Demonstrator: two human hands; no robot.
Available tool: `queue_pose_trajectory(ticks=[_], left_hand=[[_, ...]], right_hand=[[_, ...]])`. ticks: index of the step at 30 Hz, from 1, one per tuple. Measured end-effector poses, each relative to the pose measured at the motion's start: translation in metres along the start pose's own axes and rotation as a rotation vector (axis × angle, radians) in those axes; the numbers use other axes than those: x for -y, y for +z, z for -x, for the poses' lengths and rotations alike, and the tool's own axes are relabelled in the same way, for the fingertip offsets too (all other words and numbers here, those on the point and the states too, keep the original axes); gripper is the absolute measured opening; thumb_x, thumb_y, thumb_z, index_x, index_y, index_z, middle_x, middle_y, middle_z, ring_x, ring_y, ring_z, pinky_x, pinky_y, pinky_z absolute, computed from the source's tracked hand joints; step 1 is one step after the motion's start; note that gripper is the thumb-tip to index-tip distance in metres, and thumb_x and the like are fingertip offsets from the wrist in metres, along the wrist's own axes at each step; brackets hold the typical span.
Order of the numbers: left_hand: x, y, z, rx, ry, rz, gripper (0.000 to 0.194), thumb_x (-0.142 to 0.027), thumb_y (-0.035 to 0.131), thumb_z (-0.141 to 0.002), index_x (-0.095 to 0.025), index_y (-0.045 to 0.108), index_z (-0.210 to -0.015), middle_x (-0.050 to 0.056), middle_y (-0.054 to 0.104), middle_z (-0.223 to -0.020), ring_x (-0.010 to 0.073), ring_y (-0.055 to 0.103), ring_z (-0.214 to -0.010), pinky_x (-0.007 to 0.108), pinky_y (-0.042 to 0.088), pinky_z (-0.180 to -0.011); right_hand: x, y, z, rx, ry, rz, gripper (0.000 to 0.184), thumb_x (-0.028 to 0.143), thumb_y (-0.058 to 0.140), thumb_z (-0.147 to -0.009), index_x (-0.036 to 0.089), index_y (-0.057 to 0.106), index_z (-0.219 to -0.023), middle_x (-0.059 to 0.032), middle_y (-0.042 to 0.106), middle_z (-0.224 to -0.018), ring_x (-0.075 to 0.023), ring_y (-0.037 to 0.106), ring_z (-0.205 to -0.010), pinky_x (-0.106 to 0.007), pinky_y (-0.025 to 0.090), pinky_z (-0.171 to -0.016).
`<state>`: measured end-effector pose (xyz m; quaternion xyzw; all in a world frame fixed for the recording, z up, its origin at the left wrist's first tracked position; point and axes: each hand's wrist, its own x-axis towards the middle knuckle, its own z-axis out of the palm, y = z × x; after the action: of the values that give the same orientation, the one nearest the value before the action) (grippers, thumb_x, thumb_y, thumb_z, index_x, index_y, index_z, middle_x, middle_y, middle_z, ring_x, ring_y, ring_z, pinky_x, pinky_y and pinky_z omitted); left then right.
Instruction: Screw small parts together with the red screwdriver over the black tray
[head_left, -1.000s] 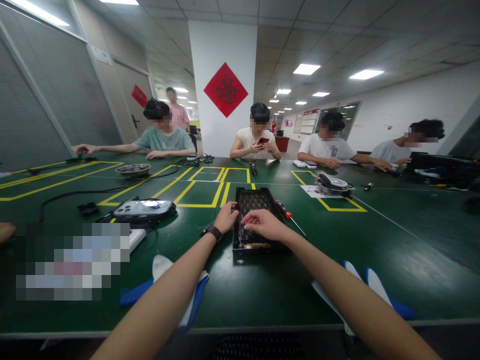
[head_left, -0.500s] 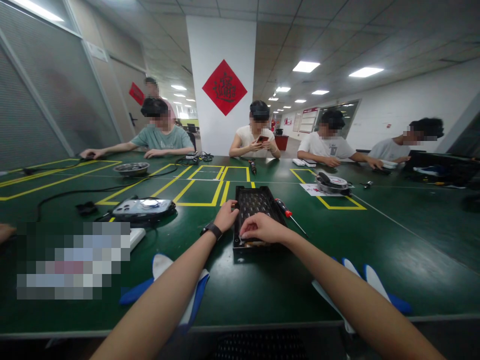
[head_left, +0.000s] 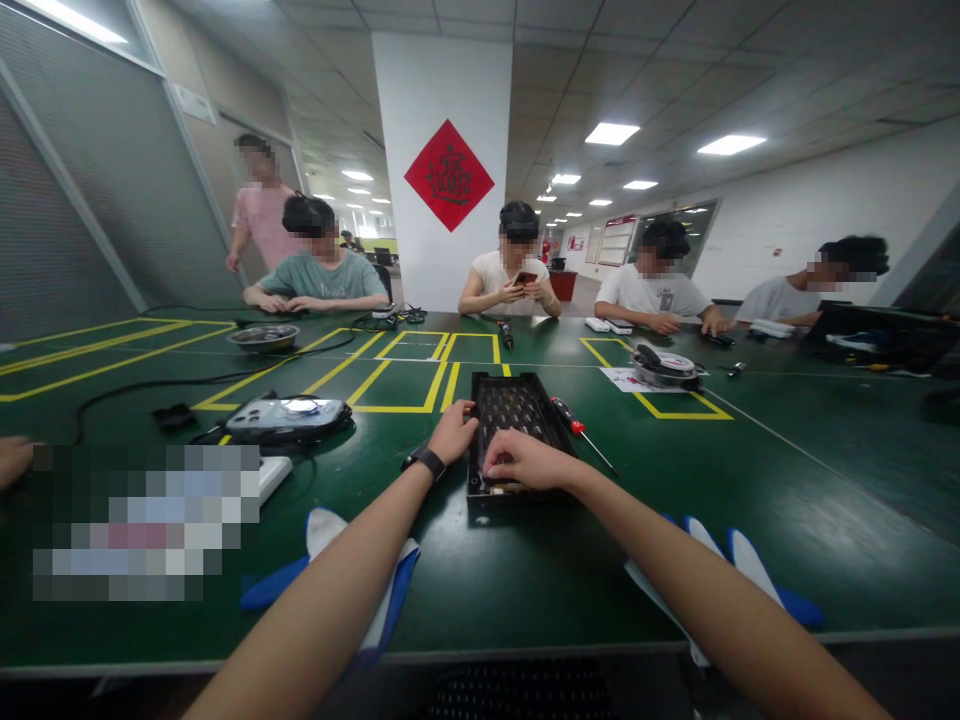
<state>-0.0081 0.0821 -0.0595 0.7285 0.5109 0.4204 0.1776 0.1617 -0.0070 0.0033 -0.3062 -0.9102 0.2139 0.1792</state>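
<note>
A shallow black rectangular case with rows of small shiny spots inside lies on the green table in front of me. My left hand grips its left side wall, fingers closed over the edge. Over the near end of the case, my right hand is bent down with thumb and fingertips pinched together. What sits between those fingertips, if anything, is too small to make out. Just right of the case lies a screwdriver with a red and black handle, its shaft pointing towards me.
White and blue gloves lie under my left forearm, others by my right. A phone rests left on a black cable bundle. Farther off are a metal bowl, a round dish and several seated people.
My right hand has shifted very slightly over the near end of the case; my left hand stays put. Across the table, a seated person drew an arm in, and a standing person moved left.
</note>
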Motion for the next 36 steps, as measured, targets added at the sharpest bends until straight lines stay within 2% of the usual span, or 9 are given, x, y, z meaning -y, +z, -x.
queue_pose_trajectory(ticks=[11,18,28,30,33,36], left_hand=[[0.003,0.001,-0.001,-0.001,0.017,-0.015,0.035,-0.018,0.044,-0.074,-0.011,0.05,-0.108,0.011,0.053,-0.106,0.0181,0.051,-0.098,0.034,0.04,-0.088],[0.0,-0.001,0.001,-0.002,0.021,-0.017,0.035,-0.019,0.043,-0.074,-0.012,0.05,-0.108,0.011,0.053,-0.107,0.0182,0.051,-0.098,0.033,0.041,-0.088],[0.0,-0.001,0.0,0.004,0.007,-0.014,0.034,-0.019,0.044,-0.074,-0.012,0.05,-0.107,0.011,0.053,-0.108,0.0186,0.051,-0.098,0.035,0.041,-0.088],[0.0,-0.001,0.0,0.003,0.005,-0.014,0.035,-0.019,0.044,-0.074,-0.012,0.05,-0.107,0.011,0.053,-0.108,0.0189,0.051,-0.098,0.035,0.041,-0.087],[-0.001,-0.001,0.0,0.006,0.006,-0.016,0.035,-0.019,0.044,-0.074,-0.012,0.05,-0.107,0.012,0.053,-0.108,0.019,0.051,-0.098,0.035,0.04,-0.088],[-0.002,-0.002,0.0,0.016,0.005,-0.016,0.035,-0.017,0.044,-0.073,-0.012,0.05,-0.107,0.011,0.054,-0.107,0.0187,0.051,-0.098,0.035,0.04,-0.088]], right_hand=[[-0.004,-0.002,0.002,0.098,-0.025,-0.04,0.014,0.02,0.055,-0.073,0.012,0.067,-0.077,-0.0047,0.063,-0.083,-0.0148,0.056,-0.084,-0.023,0.039,-0.078],[0.001,-0.005,0.004,0.057,0.179,-0.228,0.015,0.021,0.056,-0.071,0.013,0.066,-0.079,-0.0037,0.063,-0.084,-0.0145,0.057,-0.081,-0.023,0.042,-0.074],[-0.003,-0.001,0.003,0.046,0.268,-0.283,0.019,0.025,0.056,-0.072,0.013,0.065,-0.084,-0.003,0.065,-0.08,-0.013,0.057,-0.072,-0.023,0.042,-0.068],[-0.003,-0.002,0.003,0.018,0.249,-0.257,0.018,0.024,0.056,-0.072,0.012,0.065,-0.083,-0.0032,0.065,-0.08,-0.0129,0.057,-0.072,-0.024,0.042,-0.068],[-0.007,-0.003,0.001,-0.1,0.214,-0.187,0.015,0.023,0.055,-0.074,0.012,0.064,-0.081,-0.0037,0.063,-0.079,-0.0125,0.056,-0.071,-0.024,0.042,-0.068],[-0.017,-0.002,0.001,-0.208,0.237,-0.137,0.013,0.019,0.051,-0.076,0.012,0.061,-0.082,-0.0031,0.061,-0.074,-0.0111,0.054,-0.067,-0.023,0.041,-0.064]])
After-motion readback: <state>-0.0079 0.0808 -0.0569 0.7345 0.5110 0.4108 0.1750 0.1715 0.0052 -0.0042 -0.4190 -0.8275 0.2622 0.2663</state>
